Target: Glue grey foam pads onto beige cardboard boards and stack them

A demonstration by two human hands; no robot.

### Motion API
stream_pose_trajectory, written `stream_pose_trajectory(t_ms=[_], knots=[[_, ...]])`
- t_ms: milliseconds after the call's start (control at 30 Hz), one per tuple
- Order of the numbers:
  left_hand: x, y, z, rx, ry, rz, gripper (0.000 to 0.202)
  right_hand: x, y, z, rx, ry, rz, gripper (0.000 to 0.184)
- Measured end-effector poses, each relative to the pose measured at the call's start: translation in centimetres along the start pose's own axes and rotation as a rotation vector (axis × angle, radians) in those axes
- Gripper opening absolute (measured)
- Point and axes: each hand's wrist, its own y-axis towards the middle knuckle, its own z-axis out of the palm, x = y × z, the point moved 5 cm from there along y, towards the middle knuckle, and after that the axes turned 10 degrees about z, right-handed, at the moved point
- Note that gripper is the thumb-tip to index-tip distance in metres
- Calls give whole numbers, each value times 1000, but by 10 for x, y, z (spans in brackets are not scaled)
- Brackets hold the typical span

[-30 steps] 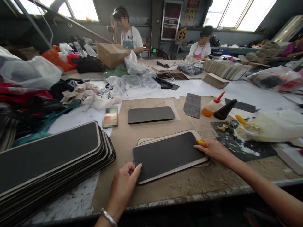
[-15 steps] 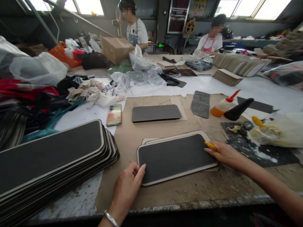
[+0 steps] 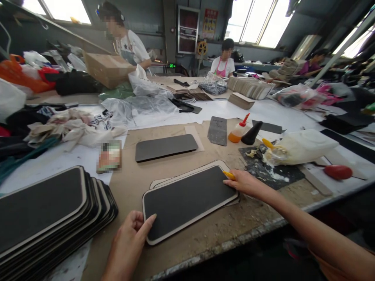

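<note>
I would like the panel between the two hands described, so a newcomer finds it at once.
On the table, find the brown sheet. There, the dark panel lies between the left hand and right hand; its pale border distinguishes it from the plain grey panel beyond.

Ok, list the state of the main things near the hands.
Dark panel: atop other pieces
Left hand: thumb on panel's left end
Right hand: holding yellow tool
Panel stack: edges staggered
Bottle: upright, partly orange-filled
White container: lying sideways, paste at mouth
</note>
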Motion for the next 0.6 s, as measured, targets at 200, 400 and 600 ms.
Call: stream_pose_trajectory(t_ms=[200,400,600], knots=[[3,4,2,31,-151,-44,56,8,-7,-1,27,-34,22,23],[7,6,2,26,-203,-98,59,11,-8,0,36,-58,15,23],[1,6,1,20,-190,-109,60,9,-8,1,42,-59,27,21]])
